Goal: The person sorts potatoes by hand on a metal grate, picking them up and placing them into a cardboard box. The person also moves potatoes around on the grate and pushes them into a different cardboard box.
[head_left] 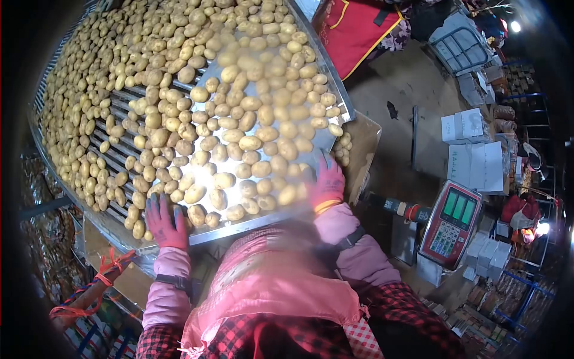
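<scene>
A great many potatoes (250, 143) cover a metal sorting table (226, 230), part slatted and part smooth sheet. My left hand (166, 222), in a pink glove with dark fingertips, lies at the table's near edge with its fingers stretched out beside some potatoes. At the near right corner, my right hand (328, 184), also gloved, rests with fingers extended next to the potatoes. Neither hand grips anything. A hazy blur covers part of the view around the right hand, so touching potatoes there are hard to make out.
Right of the table corner, a cardboard box (366, 140) holds some potatoes. A weighing scale display (451, 224) stands farther right. White cartons (463, 125) and a metal cart (460, 46) are beyond it. Someone in a red apron (359, 33) is at the far side.
</scene>
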Action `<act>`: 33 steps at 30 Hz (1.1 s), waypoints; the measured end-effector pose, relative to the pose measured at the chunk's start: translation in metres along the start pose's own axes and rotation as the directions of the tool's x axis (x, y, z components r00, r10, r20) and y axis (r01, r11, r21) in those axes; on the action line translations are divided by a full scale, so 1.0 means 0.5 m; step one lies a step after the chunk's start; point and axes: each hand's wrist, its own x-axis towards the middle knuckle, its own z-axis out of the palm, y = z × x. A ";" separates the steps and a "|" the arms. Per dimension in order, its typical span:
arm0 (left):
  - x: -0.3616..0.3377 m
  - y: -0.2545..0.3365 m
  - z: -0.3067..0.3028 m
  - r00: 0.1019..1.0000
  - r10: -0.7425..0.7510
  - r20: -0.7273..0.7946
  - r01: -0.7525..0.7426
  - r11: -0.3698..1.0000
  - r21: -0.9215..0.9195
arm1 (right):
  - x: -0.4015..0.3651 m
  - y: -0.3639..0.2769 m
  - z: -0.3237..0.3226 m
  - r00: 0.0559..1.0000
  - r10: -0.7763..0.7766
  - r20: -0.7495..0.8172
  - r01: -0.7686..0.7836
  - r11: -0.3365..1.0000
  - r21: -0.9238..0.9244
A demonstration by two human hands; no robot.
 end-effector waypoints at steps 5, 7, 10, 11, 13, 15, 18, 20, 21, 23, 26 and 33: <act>0.001 0.013 -0.007 1.000 -0.006 0.030 0.005 1.000 0.025 | 0.058 0.058 0.052 0.958 0.061 0.281 -0.051 0.998 -0.045; 0.003 0.015 -0.014 0.999 -0.019 0.043 0.018 0.999 0.034 | 0.057 0.097 0.041 0.976 0.098 0.197 -0.144 0.960 0.238; 0.006 0.019 -0.018 0.999 -0.024 0.042 0.023 1.000 0.018 | 0.063 0.081 0.004 0.997 0.048 0.067 -0.077 0.835 0.544; 0.004 0.020 -0.017 0.999 -0.021 0.042 0.020 1.000 0.019 | 0.067 0.045 0.005 0.995 -0.097 -0.019 0.089 0.795 0.600; 0.006 0.017 -0.018 0.999 -0.013 0.039 0.012 1.000 0.027 | 0.108 0.007 -0.014 0.918 -0.393 -0.047 0.345 0.739 0.578; 0.010 0.019 -0.022 0.999 -0.013 0.048 0.012 1.000 0.017 | 0.205 -0.019 -0.045 0.898 -0.365 -0.246 0.434 0.831 0.349; 0.012 0.022 -0.023 0.997 -0.035 0.062 0.035 0.999 0.008 | 0.360 -0.044 -0.077 0.910 -0.242 -0.336 0.231 0.970 -0.074; 0.007 0.017 -0.016 0.997 -0.038 0.067 0.037 0.999 0.021 | 0.450 -0.099 -0.089 0.928 -0.234 -0.289 0.177 0.962 -0.208; 0.007 0.019 -0.024 0.994 -0.057 0.094 0.057 0.998 0.003 | 0.479 -0.136 -0.039 0.925 -0.234 -0.298 0.176 0.962 -0.210; 0.012 0.028 -0.034 0.993 -0.059 0.105 0.062 0.998 -0.020 | 0.455 -0.266 0.043 0.968 -0.191 -0.162 0.140 0.948 -0.285; 0.016 0.024 -0.029 0.991 -0.070 0.115 0.073 0.997 -0.021 | 0.281 -0.429 0.014 0.878 -0.427 0.216 0.478 0.785 -0.395; 0.009 0.019 -0.025 0.991 -0.080 0.104 0.081 0.997 -0.001 | 0.307 -0.180 0.004 0.823 -0.567 -0.030 0.555 0.815 -0.166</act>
